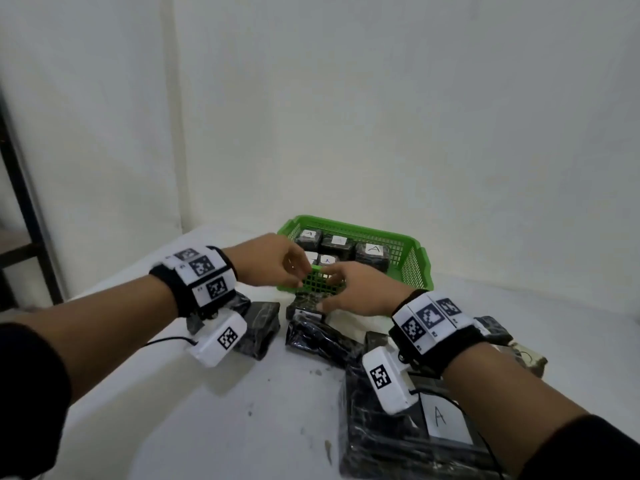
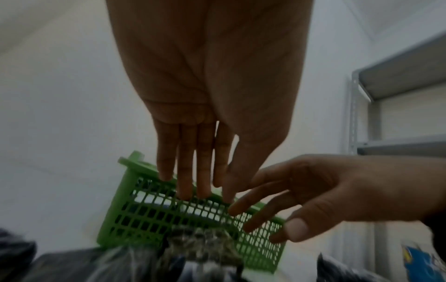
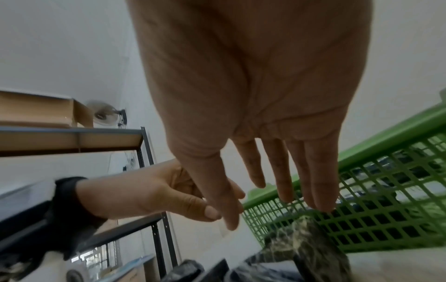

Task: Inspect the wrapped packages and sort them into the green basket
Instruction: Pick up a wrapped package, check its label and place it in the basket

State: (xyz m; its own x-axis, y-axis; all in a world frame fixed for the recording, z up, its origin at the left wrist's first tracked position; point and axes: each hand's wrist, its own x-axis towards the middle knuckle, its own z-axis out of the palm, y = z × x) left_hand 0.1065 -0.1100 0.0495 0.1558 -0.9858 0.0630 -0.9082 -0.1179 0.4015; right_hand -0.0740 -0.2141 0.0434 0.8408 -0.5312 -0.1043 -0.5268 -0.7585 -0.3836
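Observation:
The green mesh basket (image 1: 388,233) (image 2: 135,162) (image 3: 386,137) stands at the back of the white table and holds several dark wrapped packages (image 1: 337,242) with white "A" labels. Both hands meet at its near wall. My left hand (image 1: 298,271) (image 2: 198,190) (image 3: 217,206) has straight fingers, their tips at the near rim, and holds nothing. My right hand (image 1: 329,285) (image 3: 277,200) (image 2: 260,219) is spread and empty, just above a mottled wrapped package (image 1: 308,303) (image 2: 205,242) (image 3: 309,240) lying against the basket's front.
More dark wrapped packages lie loose on the table: one under my left wrist (image 1: 259,327), one in the middle (image 1: 322,337), one at the right (image 1: 495,327), and a large one labelled "A" (image 1: 440,419) at the front right. A metal shelf (image 1: 20,202) stands at the left.

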